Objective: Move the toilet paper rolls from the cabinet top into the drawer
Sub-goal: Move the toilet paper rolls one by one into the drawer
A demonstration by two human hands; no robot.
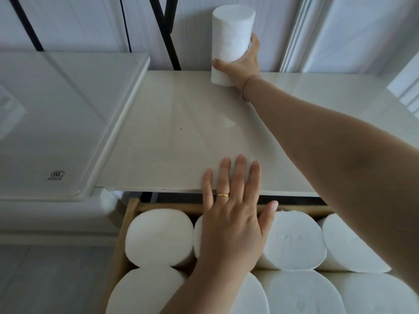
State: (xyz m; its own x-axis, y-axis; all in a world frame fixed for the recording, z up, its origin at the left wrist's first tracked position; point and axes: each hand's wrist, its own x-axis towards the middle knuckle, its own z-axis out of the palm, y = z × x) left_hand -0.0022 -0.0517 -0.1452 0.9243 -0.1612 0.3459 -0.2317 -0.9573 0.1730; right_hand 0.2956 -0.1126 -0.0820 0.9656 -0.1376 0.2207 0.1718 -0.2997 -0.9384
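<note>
The toilet paper roll (231, 35) stands upright at the back of the surface (172, 137), on the far side from the open drawer (131, 214) and close against the wall behind. The right grip (246, 64) is wrapped round its lower part, thumb on the side facing the drawer and fingers curled round the far side. The left grip (233, 214) lies flat with its fingers straight and spread, resting on the surface's edge just above the drawer and holding nothing. The roll looks light, soft and slightly compressible, with a matte paper skin that should not slip, so a moderate squeeze round the middle probably suits it better than the low hold. It is tall for its width and could tip if lifted from the bottom. The packed rolls (158, 236) in the drawer stand on end and touch one another, leaving little free room, so a gentle push may be needed to seat it.
</note>
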